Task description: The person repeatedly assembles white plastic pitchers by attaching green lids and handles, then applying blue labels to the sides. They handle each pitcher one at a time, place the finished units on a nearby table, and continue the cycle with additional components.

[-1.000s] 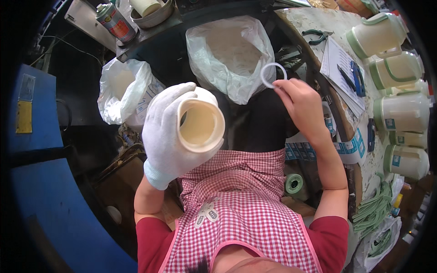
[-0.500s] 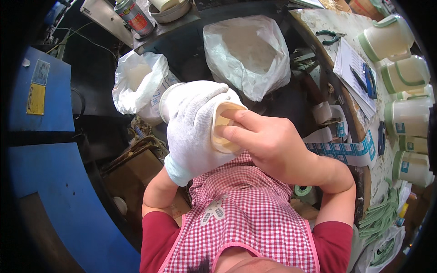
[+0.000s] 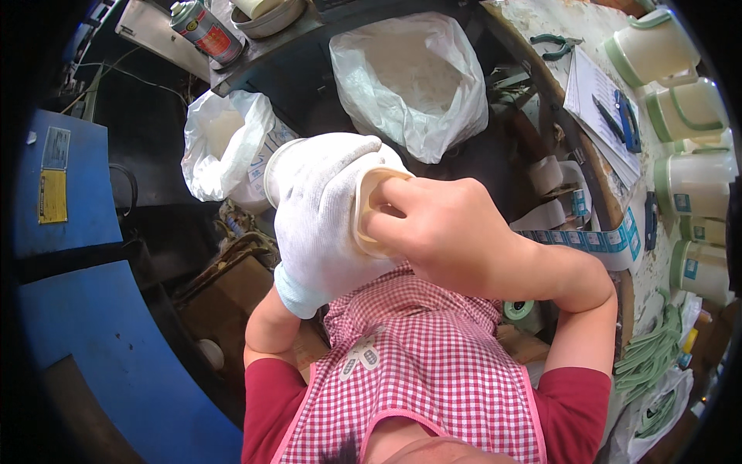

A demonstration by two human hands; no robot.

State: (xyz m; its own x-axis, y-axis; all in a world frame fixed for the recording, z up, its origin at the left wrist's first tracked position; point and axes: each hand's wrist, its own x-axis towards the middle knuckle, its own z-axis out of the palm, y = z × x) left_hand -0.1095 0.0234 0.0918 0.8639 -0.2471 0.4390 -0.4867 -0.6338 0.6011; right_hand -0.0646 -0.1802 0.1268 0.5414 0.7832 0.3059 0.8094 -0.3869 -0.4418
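Observation:
A cream plastic cup point(image 3: 370, 182) lies tilted on its side in front of my chest, its wide mouth facing right. My left hand point(image 3: 315, 213), in a white knit glove with a pale blue cuff, wraps around the cup's outer wall and covers most of it. The other rim of the cup shows just past the glove on the left. My bare right hand point(image 3: 452, 236) reaches into the mouth with thumb and index finger drawn toward each other. Their tips are hidden inside, so I cannot see what they hold.
Two white plastic bags point(image 3: 408, 85) stand open ahead. At right, the worn bench point(image 3: 533, 17) carries green-handled jugs point(image 3: 699, 185), pliers point(image 3: 555, 46), papers point(image 3: 591, 97), a label strip point(image 3: 595, 241) and green handles point(image 3: 649, 348). Blue metal panels point(image 3: 116, 340) are at left, a spray can point(image 3: 207, 32) beyond.
My right thumb and index finger have gone deeper into the cup, and the right wrist has turned. The left hand keeps its grip; the view has shifted slightly.

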